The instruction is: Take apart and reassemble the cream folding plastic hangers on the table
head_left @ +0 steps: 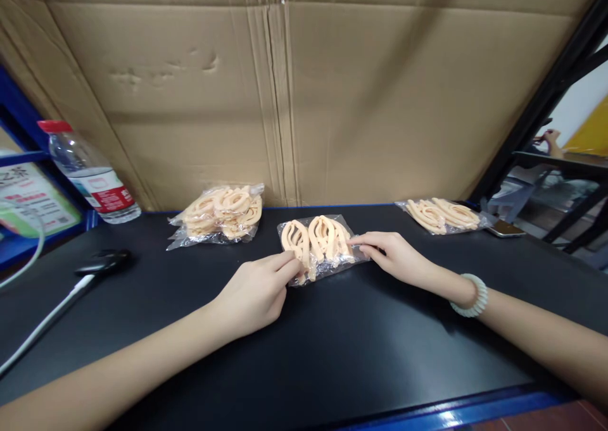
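Nearest the viewer, the blue edging [441, 415] borders the dark table [361, 342], whose surface looks smooth. The left hand [259, 292] has thumb and fingers pressed together, pinching the near left edge of the middle bag [320, 249]; the exact fingertip contact is partly hidden. The right hand [392, 254], with a pale bracelet [482, 295] at its wrist, lays its extended index finger on the bag's right edge, thumb just below; whether film is pinched between them cannot be told. The bag lies flat at mid-table between both hands, its cream looped pieces [295, 238] visible through clear film. Principal risk, in judgement: thin film could stretch or tear if the hands pull against each other, and the loops could bunch to one side if only one edge is lifted. A light right contact could also let the bag swing about the left pinch. Further off at left sit a black device [103, 262] and its white cable [45, 333], well apart from the work. Beyond, at the back, are a heap of bagged loops [216, 212], another bag [441, 216] beside a phone [506, 228], a red-capped bottle [102, 181] and the cardboard [380, 102].
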`<state>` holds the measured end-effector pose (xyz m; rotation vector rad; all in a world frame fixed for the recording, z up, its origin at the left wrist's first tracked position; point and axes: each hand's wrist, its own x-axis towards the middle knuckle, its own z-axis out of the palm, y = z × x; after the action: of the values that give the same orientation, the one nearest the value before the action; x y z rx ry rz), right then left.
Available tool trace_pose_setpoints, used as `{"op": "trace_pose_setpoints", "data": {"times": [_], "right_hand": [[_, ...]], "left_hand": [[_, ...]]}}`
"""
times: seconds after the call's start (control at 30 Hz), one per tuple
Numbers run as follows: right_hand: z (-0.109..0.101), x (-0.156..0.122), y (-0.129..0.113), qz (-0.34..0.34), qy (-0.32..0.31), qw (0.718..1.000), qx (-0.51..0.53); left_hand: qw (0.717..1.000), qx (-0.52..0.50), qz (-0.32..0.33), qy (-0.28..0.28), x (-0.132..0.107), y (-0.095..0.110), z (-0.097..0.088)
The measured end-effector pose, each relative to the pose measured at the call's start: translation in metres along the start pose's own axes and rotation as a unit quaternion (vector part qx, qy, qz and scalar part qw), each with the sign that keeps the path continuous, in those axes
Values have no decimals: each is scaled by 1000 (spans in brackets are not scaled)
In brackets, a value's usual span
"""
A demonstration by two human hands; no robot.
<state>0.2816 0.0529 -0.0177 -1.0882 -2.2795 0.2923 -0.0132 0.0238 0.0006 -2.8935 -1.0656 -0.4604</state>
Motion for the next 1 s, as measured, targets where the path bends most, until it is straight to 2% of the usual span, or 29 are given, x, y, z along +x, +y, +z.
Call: {"op": "trace_pose_setpoints", "data": {"times": [0.13,0.37,0.53,0.67,0.87,1.0], "right_hand": [[-8,0,0,-41,-37,997,-46],[-16,-2,-3,-85,-53,982,-161],[-14,0,3,-90,-75,985,-124],[-13,2,6,-97,-61,988,-100],[-13,3,9,-103,-50,989,-89],[-11,4,9,-105,-37,991,-71]], "left_hand": [[999,40,3,-15,-2,3,-6],[999,26,-30,-21,1,-1,-5],[999,12,-16,-31,3,-6,-7],[996,76,32,-38,4,-8,-7],[987,133,95,-13,5,-15,-2],[986,137,96,-7,5,-18,-1]]}}
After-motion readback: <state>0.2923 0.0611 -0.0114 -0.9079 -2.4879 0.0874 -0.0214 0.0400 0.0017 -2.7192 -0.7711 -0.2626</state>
